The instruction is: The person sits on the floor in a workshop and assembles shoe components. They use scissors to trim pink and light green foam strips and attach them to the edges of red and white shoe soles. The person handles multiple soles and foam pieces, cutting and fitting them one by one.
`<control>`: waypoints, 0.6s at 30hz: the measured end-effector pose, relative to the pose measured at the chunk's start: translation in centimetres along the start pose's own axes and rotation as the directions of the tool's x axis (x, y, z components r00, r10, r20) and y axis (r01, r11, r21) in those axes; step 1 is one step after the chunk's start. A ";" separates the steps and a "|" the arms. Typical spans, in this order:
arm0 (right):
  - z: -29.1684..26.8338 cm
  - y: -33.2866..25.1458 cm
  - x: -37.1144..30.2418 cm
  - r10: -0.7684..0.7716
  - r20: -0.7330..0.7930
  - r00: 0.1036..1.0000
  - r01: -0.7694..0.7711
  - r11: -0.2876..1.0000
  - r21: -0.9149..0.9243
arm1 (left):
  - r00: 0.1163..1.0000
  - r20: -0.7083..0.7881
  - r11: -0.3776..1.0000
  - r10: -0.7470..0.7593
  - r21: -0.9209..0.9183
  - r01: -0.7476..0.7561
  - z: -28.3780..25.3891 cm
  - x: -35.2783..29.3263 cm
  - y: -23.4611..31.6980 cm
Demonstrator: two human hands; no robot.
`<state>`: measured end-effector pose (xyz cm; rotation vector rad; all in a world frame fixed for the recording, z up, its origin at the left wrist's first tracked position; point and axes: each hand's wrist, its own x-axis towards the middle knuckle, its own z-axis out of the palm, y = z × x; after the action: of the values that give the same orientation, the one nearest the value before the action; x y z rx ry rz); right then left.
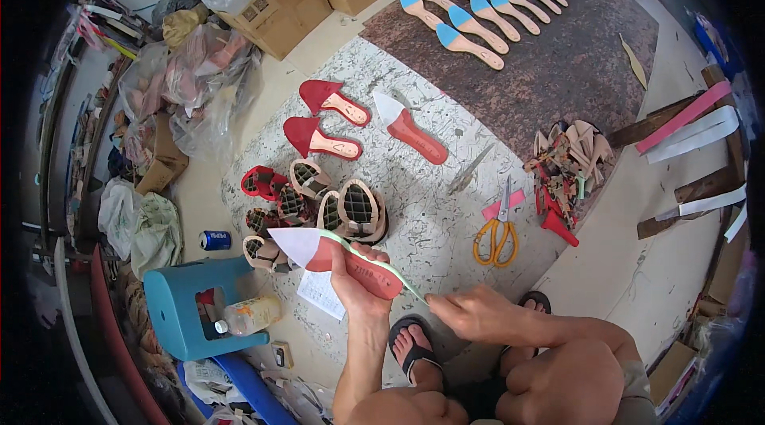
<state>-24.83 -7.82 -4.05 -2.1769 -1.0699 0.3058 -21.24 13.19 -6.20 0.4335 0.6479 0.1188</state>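
My left hand grips a red insole with a pointed white toe, its tip pointing left. Along the insole's upper edge runs a thin pale green strip. My right hand pinches the strip's free end, just beyond the heel. A similar red insole with a white toe lies on the mat ahead. Beside it are two pointed red mule shoes with light insoles. To the right, scissors with yellow handles rest on the mat, by a pink strip.
Several strappy shoe parts cluster near my left hand. Rows of blue-toed insoles lie at the back, with a scrap pile at right. At left stand a blue stool, a plastic bottle and a can.
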 end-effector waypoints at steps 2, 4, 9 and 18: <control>0.6 -0.2 0.2 -0.009 0.008 1.000 0.009 1.000 0.025 | 0.999 -0.010 0.999 0.039 -0.005 -0.039 0.1 -0.1 -0.4; 0.8 -0.7 0.2 0.017 0.031 0.999 -0.017 1.000 0.009 | 0.996 -0.064 0.996 0.059 0.069 -0.054 0.4 0.0 -1.2; 0.5 -0.8 0.2 0.114 -0.179 0.977 -0.093 0.988 0.120 | 0.977 -0.212 0.985 0.017 0.170 0.020 1.4 -1.1 -2.0; -1.0 -0.4 1.2 0.207 -0.555 0.806 -0.110 0.973 0.203 | 0.985 -0.144 0.910 0.091 0.414 -0.023 3.1 -3.8 -3.9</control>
<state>-23.78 -7.18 -2.95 -2.0145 -0.5009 -0.1888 -22.45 7.63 -3.60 0.8584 0.8232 0.0721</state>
